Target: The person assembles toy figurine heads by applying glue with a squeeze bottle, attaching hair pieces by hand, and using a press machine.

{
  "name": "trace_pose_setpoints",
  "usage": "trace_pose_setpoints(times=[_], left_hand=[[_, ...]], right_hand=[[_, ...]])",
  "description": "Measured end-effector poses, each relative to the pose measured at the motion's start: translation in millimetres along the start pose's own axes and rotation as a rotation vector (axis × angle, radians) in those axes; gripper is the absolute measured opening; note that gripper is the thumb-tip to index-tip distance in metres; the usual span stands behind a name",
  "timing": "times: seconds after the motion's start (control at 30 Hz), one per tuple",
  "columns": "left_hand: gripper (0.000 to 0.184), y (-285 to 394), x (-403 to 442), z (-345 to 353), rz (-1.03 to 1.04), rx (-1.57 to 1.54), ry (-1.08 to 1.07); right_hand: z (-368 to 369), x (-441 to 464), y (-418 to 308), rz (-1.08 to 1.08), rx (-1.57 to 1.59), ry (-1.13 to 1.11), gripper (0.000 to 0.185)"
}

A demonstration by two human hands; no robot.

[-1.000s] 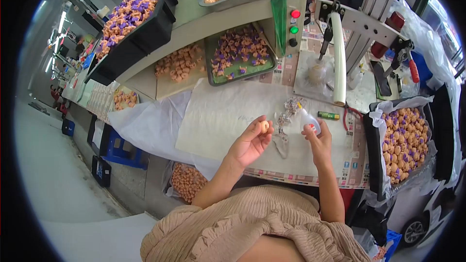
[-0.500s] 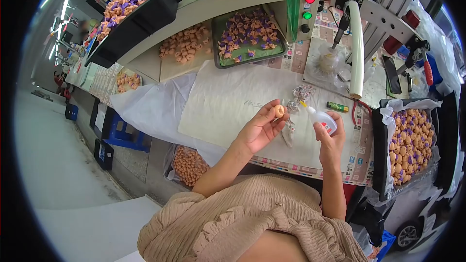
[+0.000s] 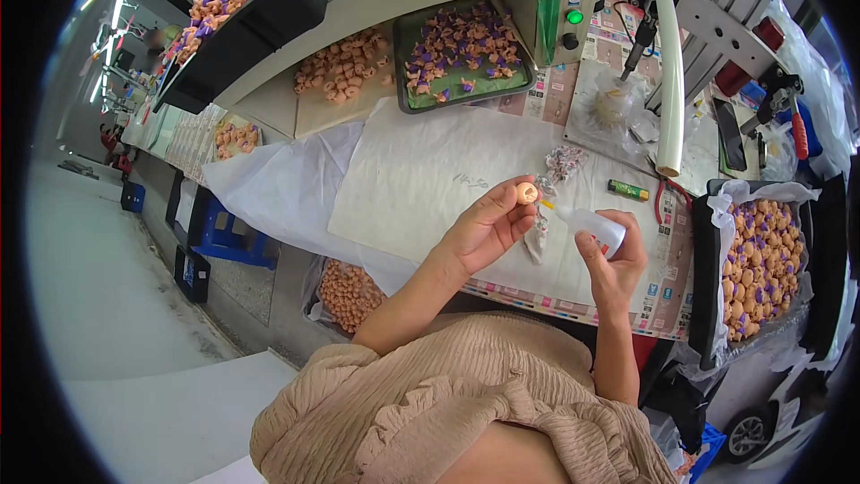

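Observation:
Between thumb and fingertips, my left hand point(image 3: 491, 226) holds a small round flesh-coloured piece point(image 3: 527, 194) with a hollow in it, above the white sheet point(image 3: 412, 188). My right hand point(image 3: 616, 260) is wrapped round a white squeeze bottle point(image 3: 595, 230) with a red mark. The bottle is tilted, and its yellow tip point(image 3: 546, 204) points left, right beside the round piece; whether they touch I cannot tell. Behind the hands lies a crumpled, speckled wad point(image 3: 564, 162) on the sheet.
A green tray point(image 3: 466, 100) of purple and flesh-coloured parts stands under the shelf. Black bins of parts stand at upper left and right point(image 3: 706, 287). A press point(image 3: 667, 81) stands at back right, near a green cylinder point(image 3: 628, 190) and red-handled pliers point(image 3: 660, 203).
The bottle has tilted and come left until its tip is beside the round piece. My left hand has moved right and up with the piece. The whole view has shifted too.

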State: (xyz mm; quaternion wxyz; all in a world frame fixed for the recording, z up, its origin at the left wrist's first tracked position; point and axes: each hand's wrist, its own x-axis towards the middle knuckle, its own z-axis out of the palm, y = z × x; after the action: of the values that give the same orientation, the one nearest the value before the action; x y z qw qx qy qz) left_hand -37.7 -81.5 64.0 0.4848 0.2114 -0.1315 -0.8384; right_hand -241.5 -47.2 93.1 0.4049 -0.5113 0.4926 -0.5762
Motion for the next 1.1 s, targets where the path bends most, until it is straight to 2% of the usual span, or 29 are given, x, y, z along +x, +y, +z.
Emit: trace_pose_setpoints(times=[0.67, 1.1], left_hand=[[0.047, -2.0, 1.3, -0.3, -0.055, 0.013, 0.03], [0.047, -3.7, 1.8, -0.1, -0.097, -0.001, 0.039]], right_hand=[[-1.9, -1.5, -0.4, 0.017, -0.102, -0.055, 0.032], [0.4, -1.4, -0.5, -0.047, -0.109, 0.007, 0.029]])
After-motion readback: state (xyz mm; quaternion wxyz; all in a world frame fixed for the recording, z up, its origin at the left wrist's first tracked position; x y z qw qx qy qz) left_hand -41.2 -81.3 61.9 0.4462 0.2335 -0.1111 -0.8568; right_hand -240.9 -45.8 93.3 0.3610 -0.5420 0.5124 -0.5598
